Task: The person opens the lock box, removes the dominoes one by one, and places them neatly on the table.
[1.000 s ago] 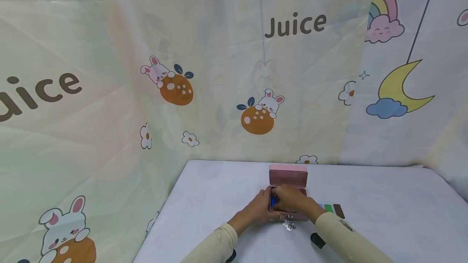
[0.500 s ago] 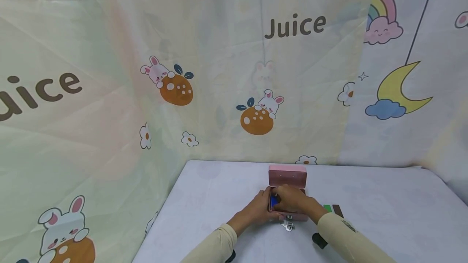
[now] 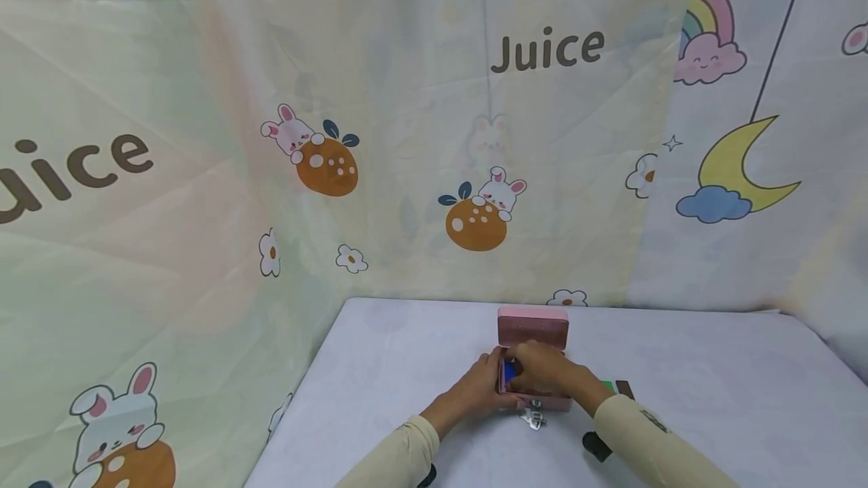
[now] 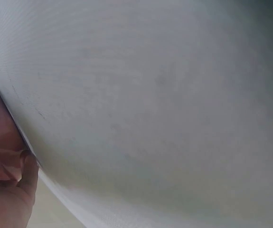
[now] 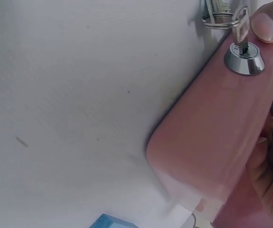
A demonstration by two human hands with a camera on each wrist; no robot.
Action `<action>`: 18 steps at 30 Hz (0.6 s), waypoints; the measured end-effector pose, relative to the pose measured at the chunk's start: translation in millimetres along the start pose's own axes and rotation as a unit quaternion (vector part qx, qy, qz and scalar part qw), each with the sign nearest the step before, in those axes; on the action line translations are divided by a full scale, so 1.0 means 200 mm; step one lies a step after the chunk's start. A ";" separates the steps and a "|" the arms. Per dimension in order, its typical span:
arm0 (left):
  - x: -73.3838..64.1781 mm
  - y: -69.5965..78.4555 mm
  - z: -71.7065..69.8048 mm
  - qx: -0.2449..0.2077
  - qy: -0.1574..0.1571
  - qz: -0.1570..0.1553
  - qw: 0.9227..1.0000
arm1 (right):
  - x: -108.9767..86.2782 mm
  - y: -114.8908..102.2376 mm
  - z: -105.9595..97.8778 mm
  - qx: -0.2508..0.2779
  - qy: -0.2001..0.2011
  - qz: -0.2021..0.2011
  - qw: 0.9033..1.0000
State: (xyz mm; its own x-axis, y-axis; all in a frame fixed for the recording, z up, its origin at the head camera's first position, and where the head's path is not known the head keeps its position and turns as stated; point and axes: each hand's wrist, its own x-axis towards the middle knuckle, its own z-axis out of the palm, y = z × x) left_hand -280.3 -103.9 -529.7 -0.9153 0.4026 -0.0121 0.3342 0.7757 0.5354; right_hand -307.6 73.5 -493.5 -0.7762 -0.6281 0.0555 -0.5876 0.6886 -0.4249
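A pink lockable metal box [image 3: 557, 403] stands on the table with its lid [image 3: 532, 330] raised. My left hand [image 3: 478, 386] grips the box's left side, its thumb [image 5: 265, 26] at the front near the lock [image 5: 245, 59]. A key sits in that lock, with a ring of keys [image 3: 533, 419] hanging from it. My right hand [image 3: 542, 367] reaches into the box with bent fingers; I cannot tell whether they hold something. Beside them, a bright blue thing [image 3: 510, 372] shows inside at the left. In the left wrist view, the left hand [image 4: 10, 202] is at the pink box's edge.
Right of the box, a green piece [image 3: 606, 385] and a dark brown piece [image 3: 624, 388] lie partly behind the right forearm. A light blue block [image 5: 112, 222] lies near the box's corner. A black item [image 3: 597, 446] shows beside the right sleeve. Printed cloth hangs behind the table.
The right forearm has shifted slightly right, covering the light blue piece and more of the green and brown ones in the head view. Both hands stay at the box.
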 end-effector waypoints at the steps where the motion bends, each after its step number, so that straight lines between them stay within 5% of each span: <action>1: 0.00 0.00 0.00 -0.001 -0.001 -0.002 1.000 | 0.00 0.00 0.00 0.000 0.000 0.003 1.000; 18: 0.00 0.01 0.00 0.009 -0.003 -0.013 1.000 | -0.01 0.00 -0.04 -0.006 0.008 0.006 1.000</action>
State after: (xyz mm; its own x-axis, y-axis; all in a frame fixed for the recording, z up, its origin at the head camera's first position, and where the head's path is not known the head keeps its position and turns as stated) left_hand -279.2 -102.3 -529.2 -0.9225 0.3849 -0.0301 0.3144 0.7942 0.5200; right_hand -307.7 78.6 -486.9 -0.7862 -0.6146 0.0650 -0.5816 0.7002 -0.4141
